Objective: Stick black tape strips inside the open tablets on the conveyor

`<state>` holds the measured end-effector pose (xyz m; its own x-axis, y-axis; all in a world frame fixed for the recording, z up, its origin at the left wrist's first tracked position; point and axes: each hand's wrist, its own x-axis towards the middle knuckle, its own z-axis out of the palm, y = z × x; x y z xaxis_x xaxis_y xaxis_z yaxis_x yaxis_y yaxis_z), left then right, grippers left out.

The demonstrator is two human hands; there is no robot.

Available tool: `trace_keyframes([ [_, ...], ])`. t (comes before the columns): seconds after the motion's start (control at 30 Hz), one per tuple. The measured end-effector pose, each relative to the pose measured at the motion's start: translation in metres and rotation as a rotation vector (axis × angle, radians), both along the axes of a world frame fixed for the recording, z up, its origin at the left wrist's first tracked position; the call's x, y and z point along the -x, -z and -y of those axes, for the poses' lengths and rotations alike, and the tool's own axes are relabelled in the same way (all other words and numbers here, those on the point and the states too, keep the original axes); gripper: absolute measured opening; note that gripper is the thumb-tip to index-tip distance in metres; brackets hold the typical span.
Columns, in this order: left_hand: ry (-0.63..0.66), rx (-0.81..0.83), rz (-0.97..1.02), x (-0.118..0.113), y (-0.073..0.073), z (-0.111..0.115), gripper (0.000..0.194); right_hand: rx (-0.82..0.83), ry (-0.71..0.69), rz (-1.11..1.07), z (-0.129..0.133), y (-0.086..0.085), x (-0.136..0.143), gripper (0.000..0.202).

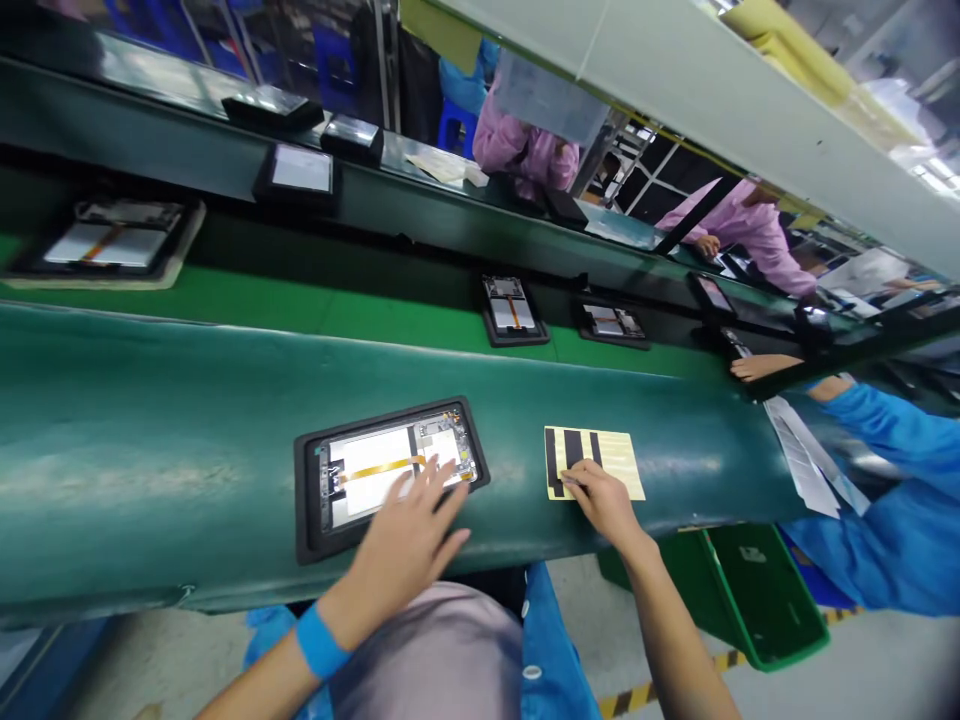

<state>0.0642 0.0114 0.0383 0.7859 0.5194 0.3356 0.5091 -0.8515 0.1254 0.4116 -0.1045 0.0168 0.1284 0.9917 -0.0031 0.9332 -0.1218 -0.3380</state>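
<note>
Fingertip work at the dark strips

Dark strips (pixel 574 445) directly under the right grip (pixel 604 497), on a yellow sheet (pixel 621 462) lying flat on the tabletop (pixel 187 440)

Right grip nearly closed, thumb and fingertips together at the strips' near ends; cannot tell if one is pinched

My judgement: start from a strip's end, lift low and slow, mind the sheet riding up with it, touch little of the strip's underside

Left of the right grip: an open device (pixel 382 487) seated in a black tray (pixel 306 515)

Left grip (pixel 412 535) spread over its near right part, nothing seen held, contact unclear; best kept light, off the orange ribbon (pixel 382 467)

Beyond both grips: more opened devices (pixel 513 308) on a green belt (pixel 300 310)
</note>
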Motion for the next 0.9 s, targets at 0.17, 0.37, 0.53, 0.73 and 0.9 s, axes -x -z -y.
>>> trace_keyframes([
  [0.17, 0.361, 0.077, -0.054, -0.088, 0.006, 0.022, 0.054, -0.024, -0.074, 0.112, 0.003, 0.004, 0.002, 0.034],
  [0.37, 0.407, 0.179, -0.11, -0.135, 0.035, 0.023, 0.064, -0.027, -0.107, 0.153, 0.005, 0.001, 0.005, 0.031],
  [0.53, 0.409, 0.184, -0.11, -0.137, 0.044, 0.022, 0.064, -0.027, -0.078, 0.052, 0.004, 0.001, 0.003, 0.026],
  [0.73, 0.404, 0.181, -0.105, -0.136, 0.043, 0.022, 0.063, -0.006, -0.09, -0.012, 0.002, 0.006, -0.006, 0.023],
  [0.9, 0.413, 0.187, -0.084, -0.136, 0.046, 0.02, 0.065, 0.036, -0.084, -0.033, -0.005, 0.0, -0.004, 0.018],
])
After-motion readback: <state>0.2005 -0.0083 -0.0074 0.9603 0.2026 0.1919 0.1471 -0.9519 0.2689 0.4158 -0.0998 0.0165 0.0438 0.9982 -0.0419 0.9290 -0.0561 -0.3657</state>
